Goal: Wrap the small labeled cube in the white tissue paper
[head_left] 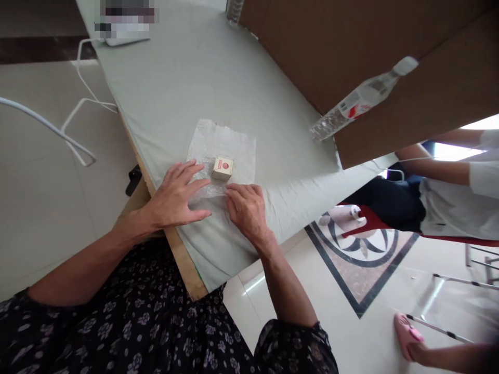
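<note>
A small cream box with a red printed label sits on a sheet of clear bubble wrap, spread flat over the cloth-covered table. My left hand is open at the wrap's left edge, its fingers spread and pointing towards the box. Just below the box, my right hand has its fingers curled and drawn together at the near edge of the wrap. Its fingertips are partly hidden, but they appear to pinch that edge. Neither hand grips the box.
A plastic bottle stands against a large brown cardboard panel on the right. At the table's far left lies a white device with cables. Another person's arm is beyond the panel. The table's wooden edge is close to my body.
</note>
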`<action>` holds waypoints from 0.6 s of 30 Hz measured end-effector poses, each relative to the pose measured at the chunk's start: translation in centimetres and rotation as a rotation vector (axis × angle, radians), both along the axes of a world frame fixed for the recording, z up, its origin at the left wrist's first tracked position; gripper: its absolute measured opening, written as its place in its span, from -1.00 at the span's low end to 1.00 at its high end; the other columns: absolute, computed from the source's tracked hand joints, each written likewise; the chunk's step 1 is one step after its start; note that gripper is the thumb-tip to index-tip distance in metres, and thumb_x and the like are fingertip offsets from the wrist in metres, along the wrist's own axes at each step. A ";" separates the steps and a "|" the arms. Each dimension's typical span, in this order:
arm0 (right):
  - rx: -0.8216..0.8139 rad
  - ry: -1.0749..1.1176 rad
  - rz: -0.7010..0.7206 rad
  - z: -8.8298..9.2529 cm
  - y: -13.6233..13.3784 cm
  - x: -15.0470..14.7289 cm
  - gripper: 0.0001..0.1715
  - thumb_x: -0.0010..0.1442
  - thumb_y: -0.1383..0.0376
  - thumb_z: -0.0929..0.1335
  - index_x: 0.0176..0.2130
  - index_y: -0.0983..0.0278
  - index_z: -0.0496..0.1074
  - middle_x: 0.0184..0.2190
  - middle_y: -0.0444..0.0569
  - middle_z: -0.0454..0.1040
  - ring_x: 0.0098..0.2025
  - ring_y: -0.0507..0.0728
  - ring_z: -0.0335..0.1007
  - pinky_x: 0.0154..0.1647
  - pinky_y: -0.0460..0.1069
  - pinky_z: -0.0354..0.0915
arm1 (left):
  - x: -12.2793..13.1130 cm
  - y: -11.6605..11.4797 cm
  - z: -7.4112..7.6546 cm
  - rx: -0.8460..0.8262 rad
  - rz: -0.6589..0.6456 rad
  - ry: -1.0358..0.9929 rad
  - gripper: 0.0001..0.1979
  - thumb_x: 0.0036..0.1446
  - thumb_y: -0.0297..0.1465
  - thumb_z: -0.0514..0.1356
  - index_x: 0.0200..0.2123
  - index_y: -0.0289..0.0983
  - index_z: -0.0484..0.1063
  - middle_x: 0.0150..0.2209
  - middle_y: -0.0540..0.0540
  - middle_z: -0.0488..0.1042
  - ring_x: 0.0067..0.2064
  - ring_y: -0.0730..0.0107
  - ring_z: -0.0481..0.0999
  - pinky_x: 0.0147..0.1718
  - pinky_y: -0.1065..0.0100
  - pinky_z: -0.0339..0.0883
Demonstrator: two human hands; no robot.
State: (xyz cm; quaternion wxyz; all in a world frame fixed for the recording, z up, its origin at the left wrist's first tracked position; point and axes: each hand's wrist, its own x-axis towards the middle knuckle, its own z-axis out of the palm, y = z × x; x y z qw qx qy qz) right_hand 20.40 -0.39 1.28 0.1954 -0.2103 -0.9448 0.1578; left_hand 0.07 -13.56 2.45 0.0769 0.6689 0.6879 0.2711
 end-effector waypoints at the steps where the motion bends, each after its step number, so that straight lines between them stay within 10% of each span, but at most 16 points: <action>1: -0.025 0.044 -0.031 0.2 0.3 -0.3 -0.76 0.40 0.35 0.29 -0.17 0.18 0.56 -0.01 0.09 0.68 -0.03 0.27 0.58 0.07 0.22 0.32 | 0.3 0.5 0.2 0.001 0.002 0.007 -0.44 0.05 -0.16 0.43 0.11 -0.19 0.55 0.40 -0.30 0.34 0.48 -0.30 0.21 0.45 -0.25 0.00; 7: -0.189 0.205 -0.119 1.2 3.2 -1.7 -0.85 0.34 0.23 0.36 -0.29 0.16 0.50 0.02 0.06 0.65 0.08 0.26 0.56 0.10 0.18 0.38 | 0.8 5.1 0.7 0.070 0.176 -0.159 -0.93 0.17 -0.36 0.30 -0.31 -0.23 0.54 0.27 -0.24 0.51 0.34 -0.08 0.44 0.36 -0.08 0.23; 18: -0.711 0.328 -0.173 -0.3 6.2 -4.5 -0.84 0.21 0.16 0.38 -0.33 0.19 0.43 -0.23 -0.06 0.64 -0.25 0.10 0.49 -0.18 0.02 0.36 | 0.1 8.9 0.2 0.050 0.330 -0.673 -0.81 0.02 -0.27 0.29 -0.48 -0.24 0.39 -0.34 -0.03 0.60 -0.33 0.39 0.43 -0.30 0.35 0.31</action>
